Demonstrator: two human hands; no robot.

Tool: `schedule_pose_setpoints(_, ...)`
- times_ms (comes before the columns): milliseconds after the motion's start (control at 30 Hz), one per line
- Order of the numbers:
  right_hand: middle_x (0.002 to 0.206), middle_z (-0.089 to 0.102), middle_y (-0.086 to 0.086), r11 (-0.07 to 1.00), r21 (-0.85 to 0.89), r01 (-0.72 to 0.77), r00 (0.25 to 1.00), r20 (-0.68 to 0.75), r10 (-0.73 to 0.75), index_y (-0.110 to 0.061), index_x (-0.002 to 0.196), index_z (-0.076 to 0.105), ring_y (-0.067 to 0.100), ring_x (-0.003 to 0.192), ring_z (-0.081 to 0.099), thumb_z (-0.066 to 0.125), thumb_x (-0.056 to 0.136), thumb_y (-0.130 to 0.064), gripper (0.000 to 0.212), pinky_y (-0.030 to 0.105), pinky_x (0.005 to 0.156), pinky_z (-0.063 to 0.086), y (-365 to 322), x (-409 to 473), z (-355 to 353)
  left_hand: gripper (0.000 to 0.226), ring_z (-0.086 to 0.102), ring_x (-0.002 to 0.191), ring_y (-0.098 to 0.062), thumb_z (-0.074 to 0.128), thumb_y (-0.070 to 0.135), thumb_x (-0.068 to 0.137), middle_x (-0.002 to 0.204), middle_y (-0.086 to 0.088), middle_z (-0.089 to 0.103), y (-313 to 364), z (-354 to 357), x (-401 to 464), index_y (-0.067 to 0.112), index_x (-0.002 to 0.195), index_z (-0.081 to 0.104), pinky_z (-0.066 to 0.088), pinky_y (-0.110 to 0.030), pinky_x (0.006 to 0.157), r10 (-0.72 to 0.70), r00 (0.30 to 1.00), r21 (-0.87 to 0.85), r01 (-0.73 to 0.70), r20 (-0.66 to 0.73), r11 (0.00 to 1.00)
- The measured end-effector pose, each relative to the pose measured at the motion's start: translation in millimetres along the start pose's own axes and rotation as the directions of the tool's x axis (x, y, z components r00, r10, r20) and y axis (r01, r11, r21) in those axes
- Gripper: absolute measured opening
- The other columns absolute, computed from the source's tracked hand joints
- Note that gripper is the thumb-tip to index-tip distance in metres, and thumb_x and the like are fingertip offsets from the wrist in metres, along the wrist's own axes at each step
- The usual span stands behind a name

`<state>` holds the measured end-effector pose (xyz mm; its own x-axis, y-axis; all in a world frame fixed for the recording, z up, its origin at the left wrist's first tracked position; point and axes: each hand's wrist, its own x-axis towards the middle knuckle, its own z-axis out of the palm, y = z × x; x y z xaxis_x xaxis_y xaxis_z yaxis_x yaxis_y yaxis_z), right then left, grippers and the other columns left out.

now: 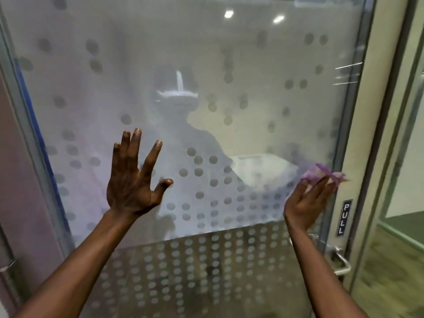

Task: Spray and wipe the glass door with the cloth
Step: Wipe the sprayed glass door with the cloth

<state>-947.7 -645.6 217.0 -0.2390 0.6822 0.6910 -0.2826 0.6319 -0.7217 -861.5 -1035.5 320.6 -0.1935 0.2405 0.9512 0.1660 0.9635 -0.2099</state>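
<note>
We press the crumpled purple cloth (325, 176) under our right hand (306, 203), fingers straight, against the frosted dotted glass door (229, 65), above its handle; our left hand (133, 177) (fingers splayed apart, holding nothing) likely steadies the pane.

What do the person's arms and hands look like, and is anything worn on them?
Both forearms are bare as far as the frame shows: no sleeves, gloves, watch or rings visible. The left hand shows its back, with short nails. The right hand is blurred, so finer detail cannot be told.
</note>
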Motion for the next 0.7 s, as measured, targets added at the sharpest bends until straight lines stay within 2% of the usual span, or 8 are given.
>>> schedule_pose_setpoints(100, 0.162, 0.026, 0.036, 0.956, 0.095, -0.278, 0.954, -0.086, 0.286, 0.005, 0.158, 0.028, 0.051, 0.152, 0.026, 0.033, 0.106, -0.047, 0.073, 0.048, 0.126, 0.021, -27.4, 31.0, 6.8, 0.081, 0.011, 0.157, -0.042, 0.035, 0.068, 0.094, 0.167, -0.024, 0.016, 0.4, 0.9, 0.3, 0.018, 0.157, 0.032, 0.012, -0.055, 0.128, -0.006, 1.0, 0.009, 0.006, 0.003, 1.0)
schedule_pose_setpoints(167, 0.162, 0.027, 0.036, 0.948, 0.096, -0.302, 0.944, -0.104, 0.312, 0.003, 0.158, 0.029, 0.051, 0.152, 0.028, 0.03, 0.106, -0.052, 0.075, 0.051, 0.125, 0.024, -53.9, 28.8, 11.4, 0.082, 0.011, 0.157, -0.041, 0.039, 0.068, 0.092, 0.167, -0.024, 0.015, 0.0, 0.8, 0.0, 0.018, 0.157, 0.033, 0.012, -0.055, 0.128, -0.022, 1.0, 0.007, 0.022, -0.001, 1.0)
schedule_pose_setpoints(300, 0.166, 0.022, 0.031, 0.954, 0.071, 0.293, 0.953, 0.065, -0.297, -0.004, 0.16, 0.025, 0.047, 0.156, 0.02, 0.04, 0.107, -0.041, 0.067, 0.056, 0.127, 0.021, -111.3, -16.3, 14.0, 0.084, 0.01, 0.158, -0.04, 0.037, 0.07, 0.092, 0.168, -0.023, 0.015, 0.4, 1.6, 0.2, 0.017, 0.156, 0.035, 0.01, -0.054, 0.129, -0.032, 0.999, -0.011, 0.032, -0.015, 0.999)
schedule_pose_setpoints(367, 0.168, 0.022, 0.025, 0.704, 0.162, 0.692, 0.665, 0.238, -0.708, -0.015, 0.161, 0.027, 0.042, 0.158, 0.016, 0.046, 0.106, -0.04, 0.064, 0.055, 0.128, 0.02, -133.3, -33.7, 8.3, 0.083, 0.009, 0.158, -0.039, 0.036, 0.07, 0.092, 0.168, -0.022, 0.014, -0.6, 1.0, 0.2, 0.017, 0.155, 0.036, 0.011, -0.055, 0.128, -0.033, 0.999, -0.018, 0.033, -0.017, 0.999)
schedule_pose_setpoints(467, 0.167, 0.032, 0.015, 0.088, 0.292, 0.952, -0.008, 0.315, -0.949, -0.024, 0.156, 0.043, 0.037, 0.157, 0.024, 0.055, 0.103, -0.046, 0.059, 0.054, 0.126, 0.027, -142.0, -8.7, 5.3, 0.082, 0.009, 0.158, -0.039, 0.035, 0.07, 0.093, 0.168, -0.022, 0.014, -2.3, 0.7, -1.1, 0.017, 0.155, 0.037, 0.012, -0.056, 0.127, -0.036, 0.999, -0.014, 0.036, -0.011, 0.999)
schedule_pose_setpoints(533, 0.164, 0.037, 0.018, -0.076, 0.31, 0.948, -0.171, 0.292, -0.941, -0.022, 0.154, 0.046, 0.039, 0.155, 0.03, 0.06, 0.101, -0.043, 0.059, 0.053, 0.125, 0.03, -138.8, 29.5, 6.7, 0.082, 0.009, 0.158, -0.039, 0.035, 0.07, 0.092, 0.168, -0.021, 0.014, -3.6, 0.3, -2.3, 0.017, 0.155, 0.037, 0.011, -0.055, 0.128, -0.034, 0.999, -0.012, 0.034, -0.013, 0.999)
schedule_pose_setpoints(600, 0.159, 0.039, 0.028, 0.11, 0.215, 0.97, 0.056, 0.243, -0.968, -0.014, 0.154, 0.044, 0.045, 0.15, 0.035, 0.055, 0.103, -0.041, 0.058, 0.058, 0.118, 0.038, -129.7, 74.9, 9.8, 0.082, 0.009, 0.158, -0.039, 0.037, 0.07, 0.092, 0.168, -0.021, 0.014, -3.2, 0.4, -2.4, 0.018, 0.155, 0.037, 0.009, -0.055, 0.128, -0.036, 0.999, -0.017, 0.035, -0.017, 0.999)
schedule_pose_setpoints(700, 0.16, 0.036, 0.031, 0.692, 0.059, 0.719, 0.688, 0.085, -0.721, -0.007, 0.156, 0.036, 0.042, 0.151, 0.033, 0.043, 0.107, -0.043, 0.062, 0.056, 0.119, 0.037, -118.1, 137.5, 9.7, 0.083, 0.009, 0.158, -0.039, 0.046, 0.066, 0.088, 0.168, -0.022, 0.016, -0.7, 1.1, -1.5, 0.017, 0.154, 0.038, 0.01, -0.056, 0.128, -0.05, 0.998, -0.017, 0.049, -0.024, 0.999)
